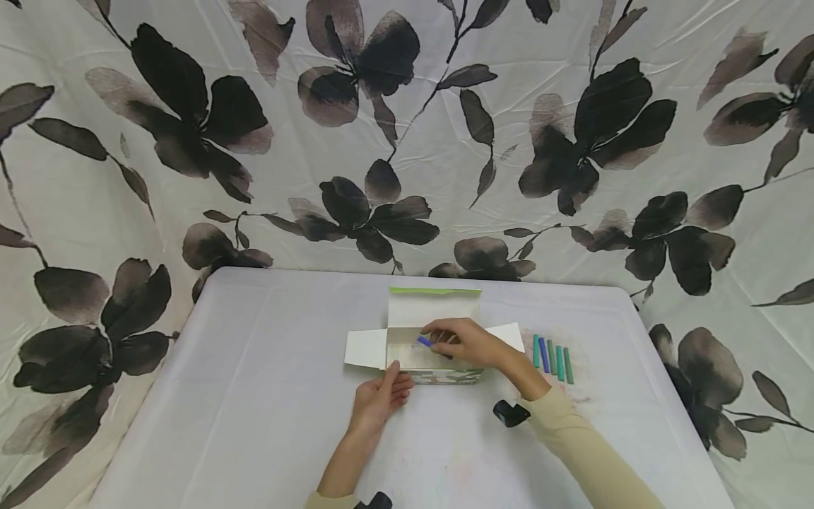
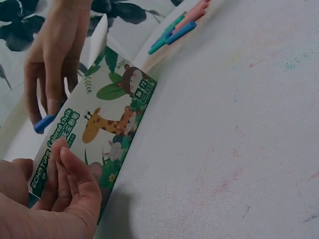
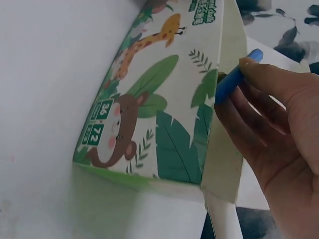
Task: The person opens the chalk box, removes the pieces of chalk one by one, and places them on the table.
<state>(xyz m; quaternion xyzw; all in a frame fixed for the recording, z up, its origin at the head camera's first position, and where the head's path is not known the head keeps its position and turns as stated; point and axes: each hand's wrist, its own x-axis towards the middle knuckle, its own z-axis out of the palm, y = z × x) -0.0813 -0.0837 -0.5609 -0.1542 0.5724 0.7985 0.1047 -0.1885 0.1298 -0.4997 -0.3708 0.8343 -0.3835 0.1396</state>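
An open cardboard chalk box (image 1: 445, 378), printed with a giraffe and leaves, sits near the far side of the table with its flaps spread. At its front left corner is my left hand (image 1: 375, 404), thumb at the top edge and fingers against the printed front (image 2: 107, 99). Over the box opening, my right hand (image 1: 467, 343) pinches a blue chalk stick (image 3: 239, 77) between thumb and fingers. In the right wrist view that stick slants just above the box's rim. The box's inside is mostly hidden by the right hand in the head view.
Right of the box, several green, teal and blue chalk sticks (image 1: 552, 359) lie side by side on the white-covered table (image 1: 254, 424). Faint chalk smudges mark the cover around them. A floral cloth (image 1: 356, 141) hangs behind the table.
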